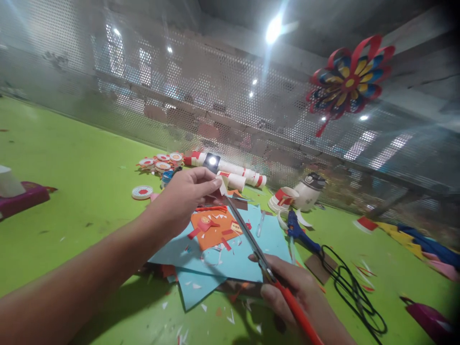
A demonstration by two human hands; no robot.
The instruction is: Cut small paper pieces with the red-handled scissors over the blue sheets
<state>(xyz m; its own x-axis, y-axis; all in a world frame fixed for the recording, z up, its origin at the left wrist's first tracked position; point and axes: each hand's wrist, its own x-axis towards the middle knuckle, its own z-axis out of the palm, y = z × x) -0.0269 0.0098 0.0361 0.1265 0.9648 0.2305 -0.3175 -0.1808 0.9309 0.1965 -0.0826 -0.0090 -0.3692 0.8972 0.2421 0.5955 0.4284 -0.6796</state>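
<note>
My left hand is raised over the green table, its fingers pinched on a small white paper piece. My right hand grips red-handled scissors; their blades point up and left, with the tips at that paper piece. Below the hands lie light blue paper sheets and an orange sheet carrying small red cut-outs. White and red scraps are scattered around them.
White-and-red paper tubes and round discs lie further back. A blue glue gun with a black cord, white cups, a magenta box at left. A paper flower hangs on the perforated metal wall.
</note>
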